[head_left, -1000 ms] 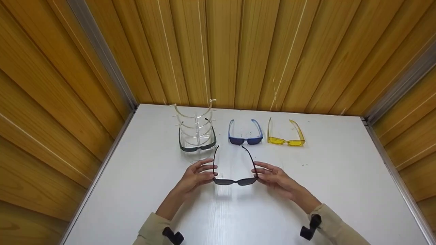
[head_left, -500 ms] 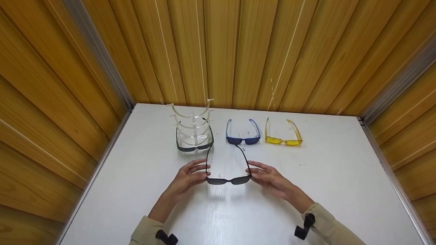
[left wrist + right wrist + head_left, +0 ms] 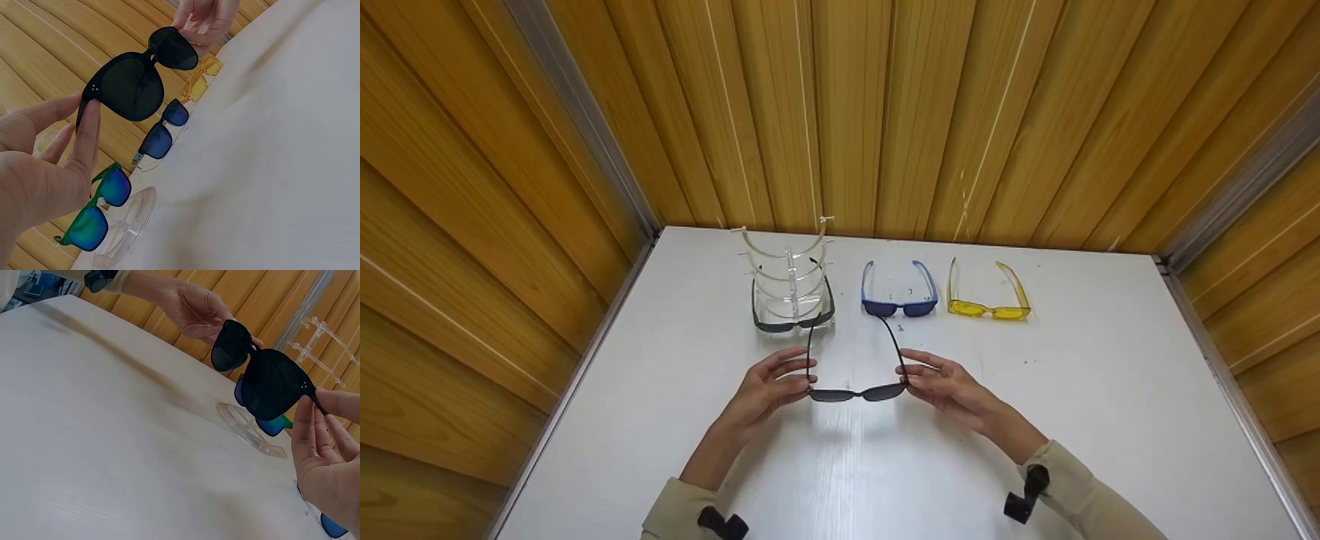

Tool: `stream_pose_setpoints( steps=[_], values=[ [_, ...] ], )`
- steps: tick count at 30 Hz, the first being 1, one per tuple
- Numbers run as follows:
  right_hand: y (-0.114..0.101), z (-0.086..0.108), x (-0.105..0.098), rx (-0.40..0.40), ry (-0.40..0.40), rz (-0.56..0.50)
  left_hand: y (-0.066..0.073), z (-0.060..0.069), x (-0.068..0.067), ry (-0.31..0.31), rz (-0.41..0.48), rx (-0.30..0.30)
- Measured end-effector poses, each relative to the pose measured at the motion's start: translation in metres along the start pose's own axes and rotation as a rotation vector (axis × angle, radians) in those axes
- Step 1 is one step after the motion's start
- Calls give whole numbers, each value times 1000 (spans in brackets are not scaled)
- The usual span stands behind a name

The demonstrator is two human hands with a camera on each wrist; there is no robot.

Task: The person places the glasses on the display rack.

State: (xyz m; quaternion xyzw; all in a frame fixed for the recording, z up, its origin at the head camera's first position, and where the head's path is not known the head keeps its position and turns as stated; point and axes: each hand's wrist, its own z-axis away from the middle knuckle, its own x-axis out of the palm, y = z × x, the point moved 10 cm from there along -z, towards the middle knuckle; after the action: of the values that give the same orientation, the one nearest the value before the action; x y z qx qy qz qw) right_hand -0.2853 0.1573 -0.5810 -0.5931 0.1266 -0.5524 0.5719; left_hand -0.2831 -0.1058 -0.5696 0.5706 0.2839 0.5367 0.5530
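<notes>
Black sunglasses (image 3: 856, 394) are held level above the table, temples unfolded and pointing away from me. My left hand (image 3: 771, 386) pinches the left temple by the hinge, and my right hand (image 3: 949, 386) pinches the right one the same way. Both wrist views show the dark lenses (image 3: 132, 87) between the two hands. Just beyond the left hand stands a clear tiered glasses stand (image 3: 793, 262). On its lowest tier sit green-framed sunglasses (image 3: 115, 185) with mirrored blue-green lenses; the upper tiers hold nothing.
Blue sunglasses (image 3: 899, 308) lie on the white table (image 3: 1110, 390) right of the stand, temples open. Farther right are yellow glasses (image 3: 988, 310), also open. Wood-panelled walls (image 3: 851, 112) close in the back and both sides.
Both hands have carried the black sunglasses a little to the left, toward the stand. The temple tips now overlap the green sunglasses in the head view. Both grips look unchanged.
</notes>
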Motion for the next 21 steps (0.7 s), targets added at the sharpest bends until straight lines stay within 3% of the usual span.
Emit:
stream_pose_setpoints(
  steps=[14, 21],
  values=[
    [-3, -4, 9, -21, -20, 51, -2, 8, -8, 7, 21, 12],
    [-4, -9, 17, -15, -20, 48, 4, 14, -14, 31, 10, 20]
  ],
)
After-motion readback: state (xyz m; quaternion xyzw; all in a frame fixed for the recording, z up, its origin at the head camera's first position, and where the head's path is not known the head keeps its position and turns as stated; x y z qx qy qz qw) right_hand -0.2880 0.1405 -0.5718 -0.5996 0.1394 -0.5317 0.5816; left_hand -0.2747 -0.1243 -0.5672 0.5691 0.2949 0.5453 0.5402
